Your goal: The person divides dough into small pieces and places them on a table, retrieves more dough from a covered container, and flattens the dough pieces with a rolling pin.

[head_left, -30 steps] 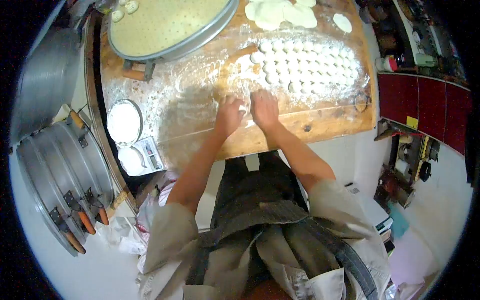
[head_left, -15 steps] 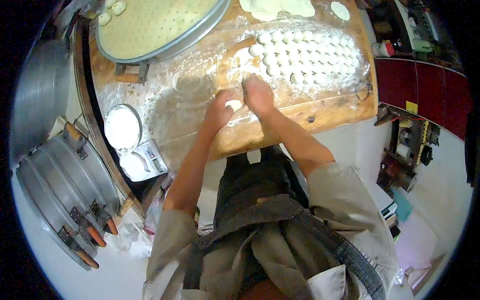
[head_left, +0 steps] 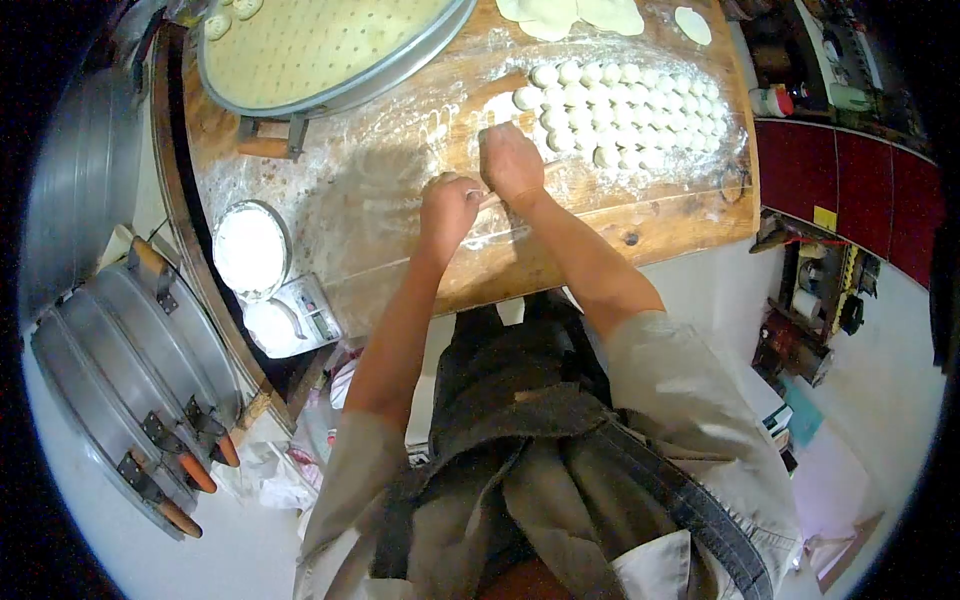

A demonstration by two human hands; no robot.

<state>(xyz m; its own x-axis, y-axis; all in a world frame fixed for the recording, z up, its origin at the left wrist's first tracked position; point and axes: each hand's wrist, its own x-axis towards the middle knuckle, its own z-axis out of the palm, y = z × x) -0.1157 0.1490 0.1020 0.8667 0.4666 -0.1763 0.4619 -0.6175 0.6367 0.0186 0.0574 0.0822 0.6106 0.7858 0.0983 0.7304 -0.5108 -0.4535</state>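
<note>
My left hand (head_left: 449, 210) is closed with its fingers curled low over the floured wooden table. A piece of dough is pinched at its fingertips, mostly hidden now. Beside it, my right hand (head_left: 512, 163) is closed over a thin wooden rolling pin (head_left: 489, 201), which shows as a short stretch between the two hands. Just beyond my right hand lie rows of small round dough pieces (head_left: 630, 115), dusted with flour. Flat rolled wrappers (head_left: 570, 15) overlap at the far edge, and a single wrapper (head_left: 692, 26) lies apart to their right.
A large round steamer tray (head_left: 330, 55) with a few filled buns (head_left: 217, 27) stands at the back left. A bowl of flour (head_left: 249, 250) and a white scale (head_left: 300, 318) sit on the left. Stacked metal steamers (head_left: 140, 350) are beside the wooden table (head_left: 690, 215).
My right hand has turned into a closed grip, and the rolling pin now shows between my hands. The white dough by my left hand has become mostly hidden. The view shifted slightly.
</note>
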